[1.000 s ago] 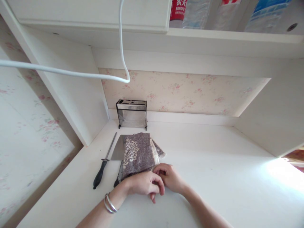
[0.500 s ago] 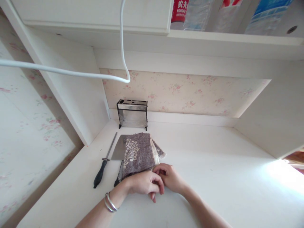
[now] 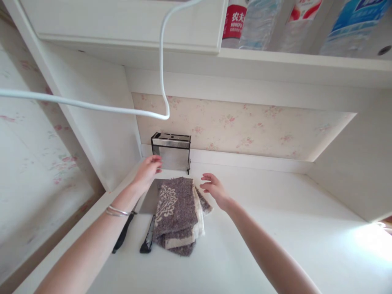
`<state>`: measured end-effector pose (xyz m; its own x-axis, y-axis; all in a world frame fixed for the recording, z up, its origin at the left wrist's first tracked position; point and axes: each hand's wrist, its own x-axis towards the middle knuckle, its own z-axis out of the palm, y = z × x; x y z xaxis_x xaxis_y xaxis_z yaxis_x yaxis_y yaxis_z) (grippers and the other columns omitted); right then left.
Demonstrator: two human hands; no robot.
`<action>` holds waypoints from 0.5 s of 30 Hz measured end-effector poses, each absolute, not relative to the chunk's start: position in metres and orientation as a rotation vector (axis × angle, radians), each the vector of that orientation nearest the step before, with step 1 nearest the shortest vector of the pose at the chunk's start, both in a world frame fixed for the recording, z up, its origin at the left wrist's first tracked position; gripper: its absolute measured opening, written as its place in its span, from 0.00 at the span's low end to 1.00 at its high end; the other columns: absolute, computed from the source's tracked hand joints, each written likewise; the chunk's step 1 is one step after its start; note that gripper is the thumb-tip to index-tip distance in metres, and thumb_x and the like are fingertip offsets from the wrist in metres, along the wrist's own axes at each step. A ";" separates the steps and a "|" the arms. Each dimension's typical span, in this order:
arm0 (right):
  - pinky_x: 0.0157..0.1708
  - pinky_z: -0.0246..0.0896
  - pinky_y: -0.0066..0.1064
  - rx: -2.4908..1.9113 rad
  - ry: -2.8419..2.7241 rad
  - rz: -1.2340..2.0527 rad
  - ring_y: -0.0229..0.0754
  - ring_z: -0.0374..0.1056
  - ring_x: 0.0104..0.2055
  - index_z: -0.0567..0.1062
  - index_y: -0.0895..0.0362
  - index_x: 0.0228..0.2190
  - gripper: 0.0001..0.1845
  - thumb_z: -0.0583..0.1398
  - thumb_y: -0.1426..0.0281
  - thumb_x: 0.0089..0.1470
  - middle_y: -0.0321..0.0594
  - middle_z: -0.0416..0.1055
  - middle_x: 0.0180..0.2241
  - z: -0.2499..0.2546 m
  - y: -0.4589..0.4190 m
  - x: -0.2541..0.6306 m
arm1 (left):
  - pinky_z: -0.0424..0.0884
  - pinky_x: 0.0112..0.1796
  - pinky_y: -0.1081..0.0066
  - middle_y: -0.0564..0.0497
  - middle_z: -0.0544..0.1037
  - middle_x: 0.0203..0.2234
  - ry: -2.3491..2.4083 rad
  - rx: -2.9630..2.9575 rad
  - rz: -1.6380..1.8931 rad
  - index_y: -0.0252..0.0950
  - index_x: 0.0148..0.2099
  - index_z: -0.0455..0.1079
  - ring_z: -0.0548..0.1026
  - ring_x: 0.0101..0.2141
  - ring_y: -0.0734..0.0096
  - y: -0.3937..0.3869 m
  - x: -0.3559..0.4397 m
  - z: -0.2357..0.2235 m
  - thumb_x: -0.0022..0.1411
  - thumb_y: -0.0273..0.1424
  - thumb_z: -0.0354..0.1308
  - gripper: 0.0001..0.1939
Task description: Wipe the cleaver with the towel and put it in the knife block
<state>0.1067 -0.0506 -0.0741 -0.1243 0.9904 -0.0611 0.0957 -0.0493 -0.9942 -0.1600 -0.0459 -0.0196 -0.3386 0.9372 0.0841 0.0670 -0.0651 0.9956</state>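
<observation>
My left hand (image 3: 148,170) is raised in front of the knife holder's left end, fingers loosely curled with nothing in them. My right hand (image 3: 213,188) hovers just right of the cloth's far corner, fingers apart and holding nothing. Between them and nearer to me lies a folded brown and cream patterned cloth (image 3: 179,208). It covers part of a cleaver (image 3: 148,200), whose wide blade and dark handle show on the left. The black-framed knife holder (image 3: 171,143) with clear sides stands behind. My left forearm partly hides a sharpening steel (image 3: 123,237).
All this rests on a white desktop (image 3: 263,245) between side panels. A white cable (image 3: 122,109) hangs across the upper left view. Several plastic bottles (image 3: 260,24) stand on the overhead shelf (image 3: 290,61).
Both hands have left the cloth's near edge and moved forward, the left toward the knife holder, the right beside the cloth's far corner. The cloth's near folds now show. The camera view tilted up slightly.
</observation>
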 end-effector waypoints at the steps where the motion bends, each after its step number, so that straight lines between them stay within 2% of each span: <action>1: 0.36 0.63 0.32 -1.252 -1.364 1.285 0.41 0.68 0.41 0.66 0.52 0.45 0.28 0.62 0.70 0.38 0.42 0.65 0.50 -0.070 -0.041 0.100 | 0.68 0.37 0.67 0.45 0.70 0.41 1.535 1.101 1.536 0.35 0.45 0.66 0.71 0.39 0.66 -0.027 -0.173 -0.021 0.50 0.27 0.57 0.18; 4: 0.42 0.62 0.35 -1.216 -1.419 1.231 0.44 0.66 0.46 0.63 0.50 0.50 0.35 0.62 0.70 0.37 0.43 0.61 0.54 -0.059 -0.016 0.074 | 0.65 0.44 0.60 0.38 0.62 0.54 1.671 1.096 1.575 0.33 0.52 0.61 0.65 0.49 0.54 0.013 -0.204 -0.025 0.46 0.25 0.60 0.29; 7: 0.48 0.59 0.38 -1.198 -1.452 1.184 0.48 0.62 0.52 0.56 0.53 0.57 0.44 0.63 0.70 0.37 0.47 0.56 0.58 -0.049 0.007 0.046 | 0.59 0.50 0.58 0.37 0.53 0.61 1.673 1.181 1.540 0.35 0.57 0.58 0.60 0.55 0.47 0.032 -0.219 -0.028 0.36 0.21 0.65 0.42; 9: 0.53 0.55 0.41 -1.202 -1.464 1.132 0.51 0.56 0.57 0.52 0.54 0.60 0.49 0.64 0.69 0.36 0.49 0.50 0.61 -0.044 0.022 0.032 | 0.59 0.50 0.59 0.38 0.56 0.61 1.615 1.243 1.499 0.35 0.58 0.57 0.60 0.55 0.48 0.038 -0.220 -0.030 0.34 0.20 0.65 0.46; 12: 0.57 0.49 0.44 -1.217 -1.453 1.077 0.54 0.48 0.62 0.49 0.57 0.61 0.53 0.65 0.67 0.35 0.51 0.44 0.63 -0.038 0.040 0.022 | 0.63 0.48 0.63 0.43 0.67 0.54 1.474 1.347 1.450 0.38 0.59 0.58 0.68 0.49 0.55 0.040 -0.212 -0.032 0.37 0.19 0.63 0.44; 15: 0.57 0.49 0.45 -1.132 -1.464 1.105 0.53 0.52 0.60 0.52 0.56 0.59 0.51 0.65 0.67 0.34 0.50 0.52 0.61 -0.034 0.048 0.019 | 0.65 0.46 0.65 0.48 0.70 0.51 1.363 1.419 1.440 0.40 0.60 0.57 0.71 0.45 0.62 0.036 -0.205 -0.033 0.39 0.18 0.58 0.43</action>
